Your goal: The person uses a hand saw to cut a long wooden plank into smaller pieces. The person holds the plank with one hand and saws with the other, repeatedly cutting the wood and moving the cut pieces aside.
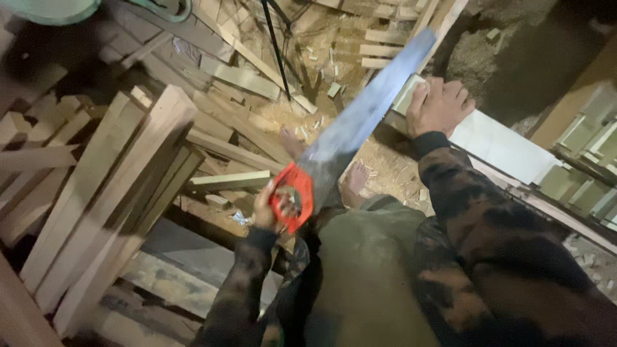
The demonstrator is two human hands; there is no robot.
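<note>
1. Nearest the camera, the left hand [268, 211] has its fingers curled shut through the red handle [292, 196] of a handsaw; the grip looks full and tight.
2. The saw blade [363, 115] runs up and away from that handle, blurred, toward the white board [498, 144] at the right.
3. Below the blade, two bare feet [324, 164] stand on sawdust and offcuts. My judgement: if the saw slips or is dropped, the teeth could come down on the toes, since nothing covers them.
4. Farther out, the right hand [438, 106] lies palm down on the near end of the white board, fingers spread fairly wide and pressing flat; it grips nothing.
5. The blade's far part passes just beside those fingers. I judge this the main risk: a jump of the blade out of its cut, or a shift of the board, could bring the teeth against the fingers [418, 96].
6. To the left, a stack of wooden planks [109, 186] leans loosely; a knock could send them sliding toward the legs.
7. Beyond, scrap wood [379, 48] litters the ground, a tripping hazard.
</note>
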